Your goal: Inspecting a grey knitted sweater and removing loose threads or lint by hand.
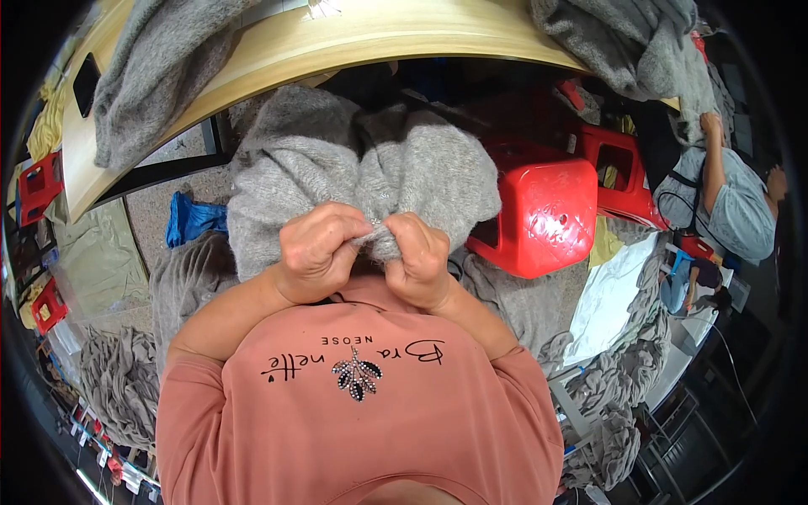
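Observation:
A grey knitted garment [353, 164] is bunched up in front of my chest, hanging over my lap. My left hand [320, 248] and my right hand [418, 257] sit close together at its lower edge, each pinching a fold of the knit between thumb and fingers. A small shiny thing, perhaps a needle or pin, shows between my two hands; it is too small to tell. My salmon-pink shirt fills the lower part of the view.
A curved wooden table [337, 38] runs across the top, with more grey knitwear [151, 67] draped on it. A red plastic stool [543, 215] stands right of my hands. Piles of grey garments [122, 383] lie on the floor. Another person [732, 194] sits at the right.

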A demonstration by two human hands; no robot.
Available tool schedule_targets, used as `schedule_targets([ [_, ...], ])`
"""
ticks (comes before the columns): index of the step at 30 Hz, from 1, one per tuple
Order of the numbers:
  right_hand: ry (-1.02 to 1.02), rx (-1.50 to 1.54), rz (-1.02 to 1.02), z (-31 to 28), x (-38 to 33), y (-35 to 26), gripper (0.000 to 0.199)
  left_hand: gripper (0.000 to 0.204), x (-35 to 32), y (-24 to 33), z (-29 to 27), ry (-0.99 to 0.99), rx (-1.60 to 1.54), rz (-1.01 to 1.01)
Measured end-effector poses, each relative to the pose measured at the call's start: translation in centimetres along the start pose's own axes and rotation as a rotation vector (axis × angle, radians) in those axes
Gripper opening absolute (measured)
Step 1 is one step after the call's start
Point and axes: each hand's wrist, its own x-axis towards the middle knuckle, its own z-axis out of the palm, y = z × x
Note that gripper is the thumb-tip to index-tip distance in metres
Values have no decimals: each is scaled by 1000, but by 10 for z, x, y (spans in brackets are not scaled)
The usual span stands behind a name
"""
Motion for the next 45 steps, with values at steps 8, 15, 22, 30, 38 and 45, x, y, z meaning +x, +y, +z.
schedule_targets([
  [8, 189, 4, -63, 11, 16, -4, 30, 22, 1, 8, 11, 196, 104, 103],
  [15, 189, 113, -47, 6, 19, -4, 33, 22, 2, 6, 7, 179, 201, 211],
  [22, 306, -137, -108, -8, 14, 7, 30, 19, 3, -12, 4, 75, 194, 207],
  [30, -219, -244, 154, -35, 3, 36, 37, 7, 6, -36, -10, -185, 54, -346],
  [38, -193, 172, -6, -6, 27, 21, 11, 7, 9, -17, -6, -289, -215, -612],
  [45, -93, 361, 247, 3, 14, 22, 21, 9, 11, -25, -11, -374, -719, -1136],
])
